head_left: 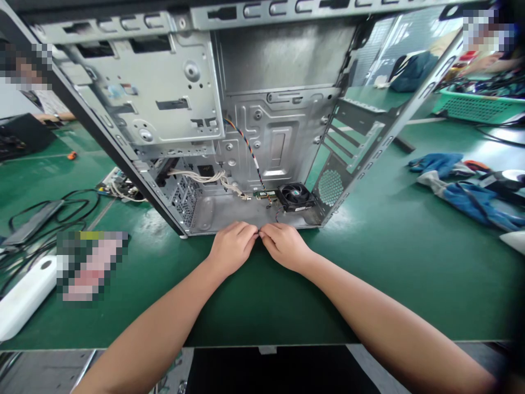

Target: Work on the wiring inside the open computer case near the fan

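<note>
An open metal computer case (262,76) stands on the green table (369,284) in front of me, its inside facing me. Inside it, low down, a black cooler fan (295,196) sits beside a small green board (264,194), with a twisted coloured cable (248,148) and a white cable bundle (205,178). My left hand (232,246) and my right hand (285,245) meet at the case's near bottom edge, fingers curled and fingertips pinched together. What they pinch is too small to make out.
Black cables and a flat black device (36,219) lie at the left, with a white object (24,298) near the table's front edge. Blue cloths (463,189) lie at the right. A green basket (476,106) stands at the back right. Other people sit at the far edges.
</note>
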`<state>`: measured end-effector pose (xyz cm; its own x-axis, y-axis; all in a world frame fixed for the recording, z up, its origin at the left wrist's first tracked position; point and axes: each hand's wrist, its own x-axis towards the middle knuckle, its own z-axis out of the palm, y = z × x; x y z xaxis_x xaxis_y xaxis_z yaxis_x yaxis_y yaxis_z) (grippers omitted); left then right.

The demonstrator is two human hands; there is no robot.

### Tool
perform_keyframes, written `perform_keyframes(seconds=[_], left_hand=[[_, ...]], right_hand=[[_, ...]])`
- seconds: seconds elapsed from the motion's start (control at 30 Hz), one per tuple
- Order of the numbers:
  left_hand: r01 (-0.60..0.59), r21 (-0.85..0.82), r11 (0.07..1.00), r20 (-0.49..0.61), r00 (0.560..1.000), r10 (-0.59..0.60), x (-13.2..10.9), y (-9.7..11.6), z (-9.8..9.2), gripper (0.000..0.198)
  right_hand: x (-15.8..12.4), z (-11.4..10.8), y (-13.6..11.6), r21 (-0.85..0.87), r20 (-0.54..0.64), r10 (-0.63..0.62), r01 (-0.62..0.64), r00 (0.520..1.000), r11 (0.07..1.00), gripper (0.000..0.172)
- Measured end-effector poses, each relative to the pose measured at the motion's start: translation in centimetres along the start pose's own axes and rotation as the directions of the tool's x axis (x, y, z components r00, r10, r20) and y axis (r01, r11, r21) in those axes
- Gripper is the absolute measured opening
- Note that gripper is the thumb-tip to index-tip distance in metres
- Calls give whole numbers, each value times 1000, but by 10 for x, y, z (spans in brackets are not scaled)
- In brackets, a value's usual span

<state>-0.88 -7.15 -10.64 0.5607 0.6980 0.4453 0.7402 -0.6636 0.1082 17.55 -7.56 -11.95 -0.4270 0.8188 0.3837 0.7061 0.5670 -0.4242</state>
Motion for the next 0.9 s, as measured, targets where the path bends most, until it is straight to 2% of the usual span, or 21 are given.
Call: perform_keyframes(seconds=[0.5,0.9], left_hand=[[-22,107,994,74,997,14,3,0,-5,23],[8,47,999,15,1000,-9,0,-1,0,23]], right_hand=[[-1,3,2,0,-9,-11,11,1000,1000,22],[1,-2,0,-6,-18,-4,4,1000,1000,22]])
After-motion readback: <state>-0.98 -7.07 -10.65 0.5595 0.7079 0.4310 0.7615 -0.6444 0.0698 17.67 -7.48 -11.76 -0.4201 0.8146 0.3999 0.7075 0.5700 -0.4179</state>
